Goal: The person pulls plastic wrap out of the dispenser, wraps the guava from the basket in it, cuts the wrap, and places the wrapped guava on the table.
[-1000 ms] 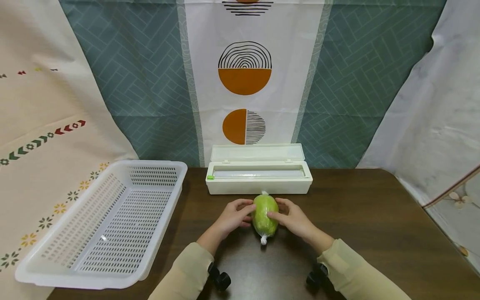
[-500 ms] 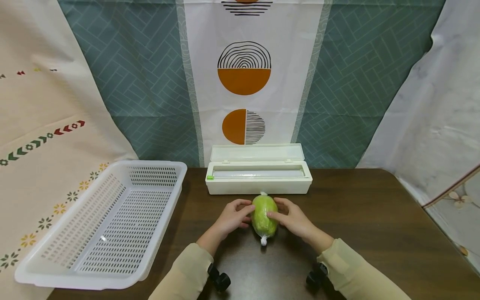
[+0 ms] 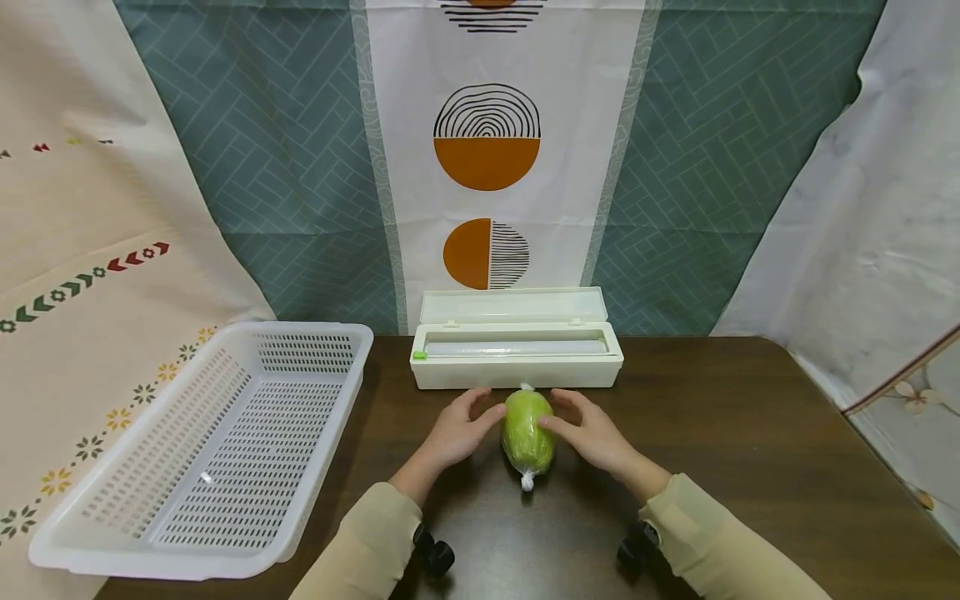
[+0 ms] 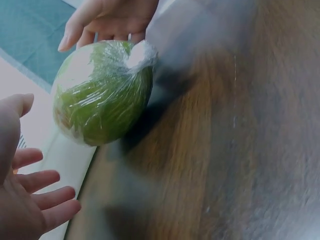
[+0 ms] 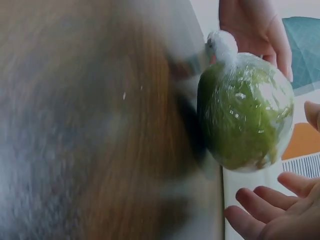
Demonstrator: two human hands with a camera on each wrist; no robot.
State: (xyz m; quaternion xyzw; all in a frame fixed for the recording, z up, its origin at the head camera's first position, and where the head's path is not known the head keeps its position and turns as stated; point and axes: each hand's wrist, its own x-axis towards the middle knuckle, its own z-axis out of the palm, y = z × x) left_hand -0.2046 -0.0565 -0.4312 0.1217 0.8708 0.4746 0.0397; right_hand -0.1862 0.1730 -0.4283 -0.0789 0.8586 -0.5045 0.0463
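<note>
A green fruit [image 3: 527, 433] wrapped in cling film lies on the dark wooden table, its film twisted into white knots at the near and far ends. To its left is my left hand [image 3: 456, 432], fingers spread and thumb tip close to the wrap. My right hand [image 3: 596, 435] stands on the other side, thumb overlapping the fruit's edge in the head view. In the left wrist view a gap shows between my left hand [image 4: 30, 187] and the fruit [image 4: 102, 92]. The right wrist view likewise shows my right hand [image 5: 280, 207] apart from it, palm facing the wrap.
Behind the fruit stands a white cling film dispenser [image 3: 517, 372], lid raised, with a roll inside and a green slider at its left end. A white perforated basket [image 3: 285, 533] is on the left. Patterned cloths [image 3: 675, 167] hang behind the table [image 3: 750, 467].
Both hands have loosened from the wrapped fruit and moved slightly outward, the left one more so. The fruit stays in nearly the same spot.
</note>
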